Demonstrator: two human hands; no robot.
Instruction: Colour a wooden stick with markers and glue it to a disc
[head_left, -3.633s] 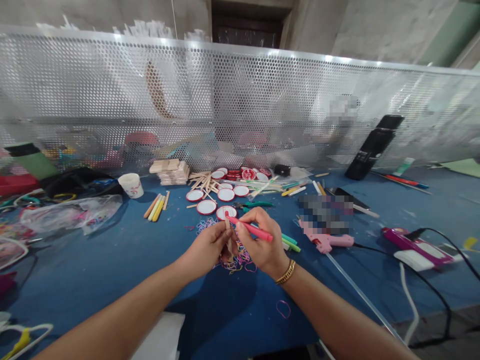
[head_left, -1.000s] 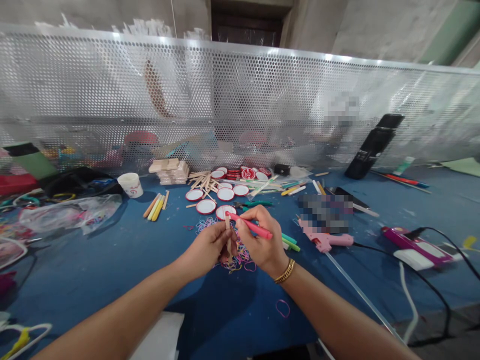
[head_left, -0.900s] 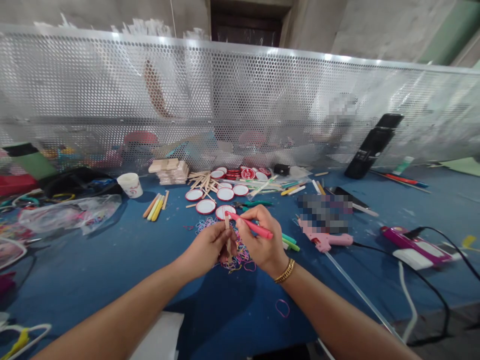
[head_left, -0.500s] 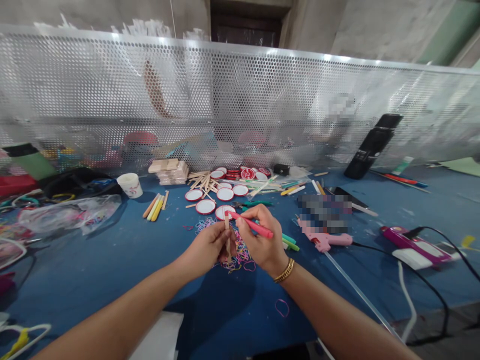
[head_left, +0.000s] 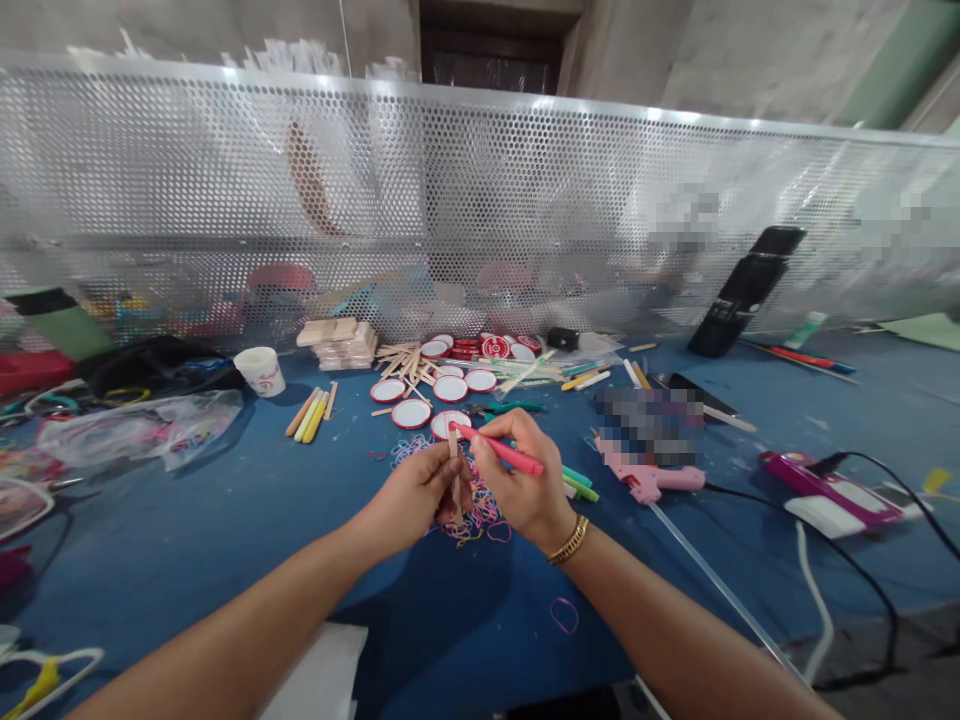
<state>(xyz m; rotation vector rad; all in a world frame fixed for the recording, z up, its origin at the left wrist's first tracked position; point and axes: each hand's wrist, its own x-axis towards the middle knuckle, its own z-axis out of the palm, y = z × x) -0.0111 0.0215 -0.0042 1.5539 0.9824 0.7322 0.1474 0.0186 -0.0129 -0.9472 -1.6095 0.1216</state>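
My left hand [head_left: 416,492] is closed on a flat wooden craft stick [head_left: 454,478], held roughly upright between thumb and fingers. In my right hand [head_left: 529,480], gripped like a pen, is a red marker [head_left: 506,455]. Its tip meets or nearly meets the stick's upper end; contact is too small to be sure of. Below and behind both hands lies a pile of colourful rubber bands [head_left: 487,512], partly hidden by them. Just beyond the stick are white-faced, red-rimmed round lids [head_left: 411,413]. Green markers [head_left: 583,490] lie beside my right hand.
A pink glue gun [head_left: 649,480] with its cord lies to the right, near a purple power strip [head_left: 832,490]. Stacked sticks [head_left: 345,345], a paper cup [head_left: 259,371] and loose markers [head_left: 311,415] stand left of centre. A perforated metal screen [head_left: 525,200] runs along the back.
The red marker and my right hand have shifted very slightly, the marker's rear end moving a little left. My left hand and the craft stick look nearly unchanged.
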